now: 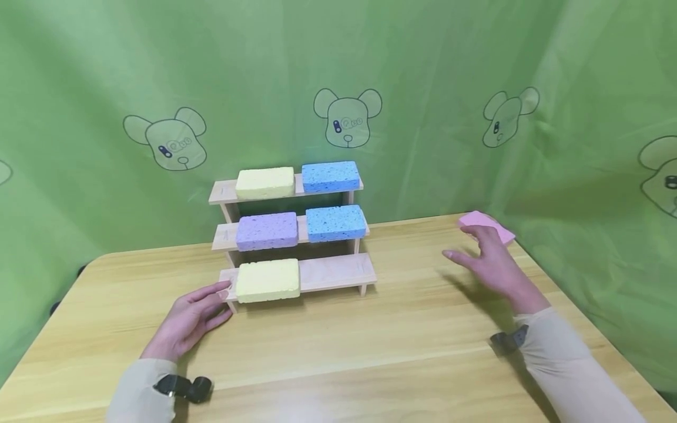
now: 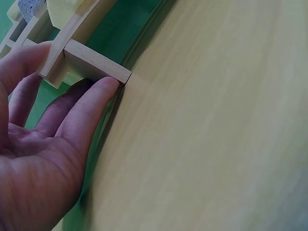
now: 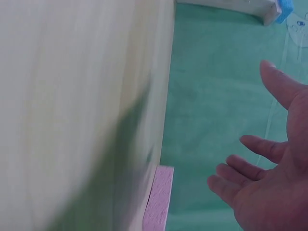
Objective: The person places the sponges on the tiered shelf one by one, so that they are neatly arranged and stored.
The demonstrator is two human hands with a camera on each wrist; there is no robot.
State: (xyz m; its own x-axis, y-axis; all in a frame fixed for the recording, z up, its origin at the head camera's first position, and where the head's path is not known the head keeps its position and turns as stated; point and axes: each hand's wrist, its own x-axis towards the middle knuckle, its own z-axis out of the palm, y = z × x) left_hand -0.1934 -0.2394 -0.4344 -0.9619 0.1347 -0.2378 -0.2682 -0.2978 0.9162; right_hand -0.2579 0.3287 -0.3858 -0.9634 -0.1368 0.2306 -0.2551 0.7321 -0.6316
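Observation:
A three-tier wooden display rack [image 1: 337, 272] stands on the table. My left hand [image 1: 191, 322] grips the left end of its lowest tier; in the left wrist view the fingers [image 2: 89, 103] touch the board and its leg. On that tier lies a yellow sponge [image 1: 268, 281]. The middle tier carries a purple sponge [image 1: 267, 230] and a blue sponge [image 1: 335, 223]. Another yellow sponge [image 1: 265, 183] and blue sponge [image 1: 330, 176] lie on top. Over at the right, my right hand [image 1: 494, 265] hovers with fingers spread beside a pink sponge [image 1: 476, 218], apart from it in the right wrist view.
The wooden table [image 1: 328, 358] ends at the back against a green curtain [image 1: 254, 70] printed with bear heads. The curtain also runs along the right side. Bare tabletop lies between the rack and the pink sponge.

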